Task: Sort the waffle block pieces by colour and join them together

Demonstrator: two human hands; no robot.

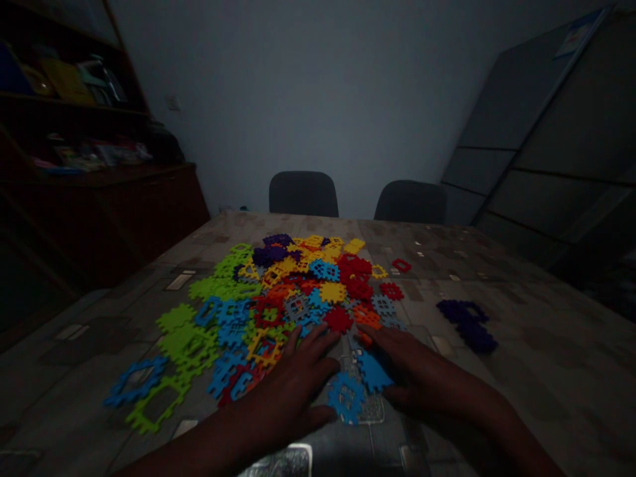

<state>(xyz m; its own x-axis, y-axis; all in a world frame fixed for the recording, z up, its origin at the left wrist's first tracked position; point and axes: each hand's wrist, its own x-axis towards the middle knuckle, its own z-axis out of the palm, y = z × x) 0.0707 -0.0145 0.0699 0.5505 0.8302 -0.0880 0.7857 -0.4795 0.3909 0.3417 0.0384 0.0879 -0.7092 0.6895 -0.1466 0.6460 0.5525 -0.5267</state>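
- Toothed pieces [332, 292] are heaped on the tabletop [447, 262].
- They seem light and stiff; edges should be pinched.
- The left hand [303, 377] is spread; the right hand's [410, 361] grip cannot be told.

Wall [358, 112]: dim, 12 o'clock.
Shelves [106, 106]: deep shadow, blurred, 10 o'clock.
Panels [497, 106]: edge-stretched, slanting, 2 o'clock.
Tabletop [517, 285]: faint glare, 6 o'clock.

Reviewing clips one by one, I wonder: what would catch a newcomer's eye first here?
The heap of bright, toothed pieces on the dim table draws the eye first. The left hand and right hand are at its near edge. A dark purple cluster lies apart to the right.
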